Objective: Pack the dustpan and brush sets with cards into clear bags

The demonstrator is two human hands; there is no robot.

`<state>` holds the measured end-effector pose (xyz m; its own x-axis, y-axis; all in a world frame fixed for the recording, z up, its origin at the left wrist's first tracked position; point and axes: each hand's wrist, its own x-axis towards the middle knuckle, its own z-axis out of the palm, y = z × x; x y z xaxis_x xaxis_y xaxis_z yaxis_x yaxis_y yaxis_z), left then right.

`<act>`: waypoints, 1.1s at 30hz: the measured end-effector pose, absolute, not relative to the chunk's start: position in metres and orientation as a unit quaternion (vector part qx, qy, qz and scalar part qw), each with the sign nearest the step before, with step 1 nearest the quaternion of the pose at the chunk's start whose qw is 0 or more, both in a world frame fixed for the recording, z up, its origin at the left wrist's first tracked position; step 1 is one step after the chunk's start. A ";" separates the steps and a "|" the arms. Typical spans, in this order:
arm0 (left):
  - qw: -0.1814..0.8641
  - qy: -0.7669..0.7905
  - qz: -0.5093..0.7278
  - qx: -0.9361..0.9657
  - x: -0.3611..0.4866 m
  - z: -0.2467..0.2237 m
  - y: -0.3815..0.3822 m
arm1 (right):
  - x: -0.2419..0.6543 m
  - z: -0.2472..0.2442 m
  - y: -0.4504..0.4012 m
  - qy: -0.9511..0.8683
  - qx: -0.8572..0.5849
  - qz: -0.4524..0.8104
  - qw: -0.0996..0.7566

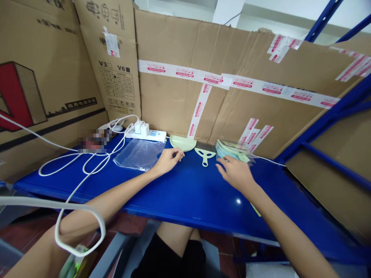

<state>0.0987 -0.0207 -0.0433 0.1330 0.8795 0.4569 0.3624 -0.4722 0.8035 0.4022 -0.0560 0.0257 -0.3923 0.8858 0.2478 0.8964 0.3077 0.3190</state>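
Observation:
My left hand (168, 161) is closed, its thumb and fingertips together at the near edge of a pale green dustpan (182, 142). The dustpan's handle is hidden, apparently behind the fingers. Just right of the dustpan lies a small hand brush (205, 155), pale green with dark bristles and its handle towards me. My right hand (236, 170) is open, thumb and fingers apart, over the near side of a stack of green and blue dustpans (232, 148) in clear plastic. I cannot tell whether it touches the stack. Clear plastic bags (139, 154) lie flat left of my left hand.
A white power strip (152, 135) with plugs stands against the cardboard wall (174, 100). White cables (98, 164) loop over the left of the blue table (185, 193), and one hangs across my left forearm. Blue metal posts (321, 123) rise on the right.

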 end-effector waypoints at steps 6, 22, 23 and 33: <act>0.269 0.446 0.479 0.707 0.097 -0.044 -0.019 | 0.371 -0.014 -0.019 -0.860 -0.504 -0.078 -0.004; 0.239 0.458 0.448 0.730 0.098 -0.045 -0.021 | 0.384 -0.033 -0.027 -0.876 -0.473 -0.014 0.093; 0.216 0.466 0.449 0.731 0.096 -0.044 -0.020 | 0.384 -0.032 -0.029 -0.877 -0.468 -0.014 0.107; -0.020 0.509 0.368 0.778 0.088 -0.056 -0.014 | 0.401 -0.002 -0.037 -0.718 -0.492 -0.054 0.489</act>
